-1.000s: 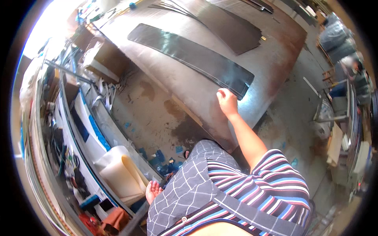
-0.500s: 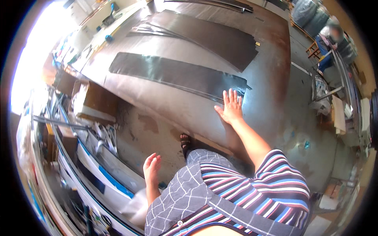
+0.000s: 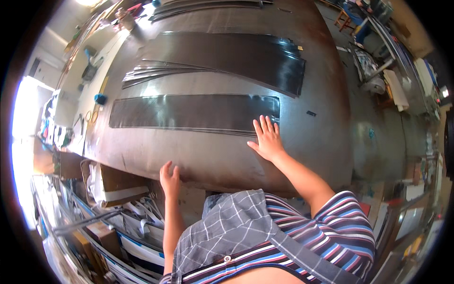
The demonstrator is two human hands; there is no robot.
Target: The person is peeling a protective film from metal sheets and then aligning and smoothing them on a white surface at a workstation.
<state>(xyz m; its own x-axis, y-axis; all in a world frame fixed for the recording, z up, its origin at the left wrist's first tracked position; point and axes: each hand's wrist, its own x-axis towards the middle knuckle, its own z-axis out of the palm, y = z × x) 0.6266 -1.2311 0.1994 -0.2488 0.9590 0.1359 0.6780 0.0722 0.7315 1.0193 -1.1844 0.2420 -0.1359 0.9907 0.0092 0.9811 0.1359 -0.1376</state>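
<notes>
My right hand (image 3: 268, 140) has its fingers spread, the tips on the near right corner of a stack of long, glossy black sheets (image 3: 189, 112). Several edges show along the stack's near side. It lies crosswise on a large brown-grey metal-looking table (image 3: 227, 156). At the table's near edge, my left hand (image 3: 170, 180) is raised with fingers loosely apart and nothing in it. A small black scrap (image 3: 310, 113) lies to the right of the stack. Beyond it, wider black sheets (image 3: 227, 54) are fanned out at their left end.
More black strips (image 3: 208, 7) lie at the table's far side. Scissors (image 3: 91, 116) and a blue object (image 3: 100, 99) sit at the left edge. A cardboard box (image 3: 118, 182) and racks of long pieces (image 3: 137, 246) stand lower left. A person (image 3: 357, 21) is at the far right.
My left hand has come up and forward to the table edge. The near stack now lies straighter across my view, and the small scrap shows farther from its end. My right hand stays at its corner.
</notes>
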